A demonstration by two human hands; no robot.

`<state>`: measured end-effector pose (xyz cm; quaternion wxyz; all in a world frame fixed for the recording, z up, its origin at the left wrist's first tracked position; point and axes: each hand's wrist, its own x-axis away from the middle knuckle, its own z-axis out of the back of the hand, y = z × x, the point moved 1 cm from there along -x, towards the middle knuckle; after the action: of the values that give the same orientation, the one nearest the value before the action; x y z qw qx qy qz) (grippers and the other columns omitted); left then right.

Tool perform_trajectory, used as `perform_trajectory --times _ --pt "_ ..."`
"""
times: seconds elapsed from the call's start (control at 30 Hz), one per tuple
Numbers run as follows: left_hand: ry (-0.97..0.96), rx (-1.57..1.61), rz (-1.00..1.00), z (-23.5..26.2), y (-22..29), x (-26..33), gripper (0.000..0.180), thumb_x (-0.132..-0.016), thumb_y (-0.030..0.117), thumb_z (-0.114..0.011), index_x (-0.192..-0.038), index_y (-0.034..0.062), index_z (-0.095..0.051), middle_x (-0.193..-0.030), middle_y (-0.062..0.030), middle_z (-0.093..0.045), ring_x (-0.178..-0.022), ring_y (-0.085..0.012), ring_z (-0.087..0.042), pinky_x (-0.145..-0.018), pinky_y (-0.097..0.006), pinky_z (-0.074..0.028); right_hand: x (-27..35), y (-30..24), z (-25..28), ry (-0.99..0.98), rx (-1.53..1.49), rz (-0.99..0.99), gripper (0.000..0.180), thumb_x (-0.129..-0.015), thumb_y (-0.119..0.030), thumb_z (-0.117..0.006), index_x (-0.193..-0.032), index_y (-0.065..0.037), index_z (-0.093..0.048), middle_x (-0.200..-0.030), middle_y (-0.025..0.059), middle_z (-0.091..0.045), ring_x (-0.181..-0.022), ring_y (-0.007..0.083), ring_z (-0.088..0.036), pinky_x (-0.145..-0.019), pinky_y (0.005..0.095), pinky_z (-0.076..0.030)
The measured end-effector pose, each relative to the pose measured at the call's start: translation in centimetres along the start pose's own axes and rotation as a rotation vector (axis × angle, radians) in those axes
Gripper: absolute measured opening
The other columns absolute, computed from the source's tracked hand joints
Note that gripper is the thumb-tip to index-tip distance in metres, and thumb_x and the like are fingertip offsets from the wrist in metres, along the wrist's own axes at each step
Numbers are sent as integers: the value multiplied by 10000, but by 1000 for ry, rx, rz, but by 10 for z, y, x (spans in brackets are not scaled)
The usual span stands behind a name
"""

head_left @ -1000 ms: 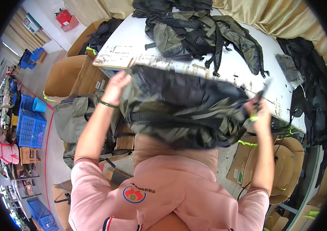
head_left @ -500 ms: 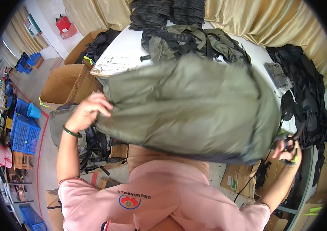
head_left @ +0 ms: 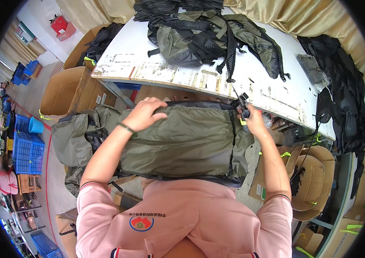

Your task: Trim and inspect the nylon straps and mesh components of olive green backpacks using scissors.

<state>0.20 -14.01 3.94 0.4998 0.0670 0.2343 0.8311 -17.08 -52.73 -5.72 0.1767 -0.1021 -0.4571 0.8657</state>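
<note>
An olive-green fabric bag (head_left: 182, 137) with black trim lies spread across my lap, below the table's near edge. My left hand (head_left: 144, 114) rests on its upper left part, palm down, fingers extended and thumb apart. At the bag's far right corner, my right hand (head_left: 253, 120) is closed round dark scissors (head_left: 242, 101) with a bit of yellow-green at the grip. Their narrow tip points up toward the table edge. A black strap (head_left: 233, 142) runs down the bag's right side. The fingers of my right hand are partly hidden.
On the white table (head_left: 156, 71) lie olive and black bags (head_left: 182, 41), stacked black pieces (head_left: 156, 10) and a clear plastic packet (head_left: 313, 71). More olive bags (head_left: 73, 137) are heaped at my left. Cardboard boxes (head_left: 64, 94) stand left, and another box (head_left: 315, 185) right.
The olive bag, raised and blurred before, now lies flat across my lap. My right hand has moved inward to its far corner with the scissors; my left hand has shifted right onto the fabric.
</note>
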Motion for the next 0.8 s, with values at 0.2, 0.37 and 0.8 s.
perform_trajectory --times 0.2,0.37,0.8 --pt "-114 166 268 -39 -59 -17 389 -779 259 -743 -1049 19 -598 -892 -120 -609 -829 -226 -583 -766 -345 -466 -14 40 -39 47 220 -31 198 -751 10 -696 -899 -6 -565 -764 34 -584 -724 124 -516 -706 273 -460" --pt "-381 552 365 -26 -84 -5 258 -757 131 -777 -929 25 -616 -726 39 -554 -692 -61 -463 -635 -259 -403 -11 26 -19 -81 -390 -204 230 -794 82 -618 -987 -18 -541 -885 22 -579 -793 122 -565 -749 260 -502" --pt "-357 636 237 -16 -31 10 290 -747 120 -769 -802 0 -510 -677 27 -436 -681 -62 -386 -618 -261 -374 7 -93 34 -250 632 203 383 -639 -154 -831 -838 0 -542 -745 111 -611 -685 247 -599 -618 382 -487"
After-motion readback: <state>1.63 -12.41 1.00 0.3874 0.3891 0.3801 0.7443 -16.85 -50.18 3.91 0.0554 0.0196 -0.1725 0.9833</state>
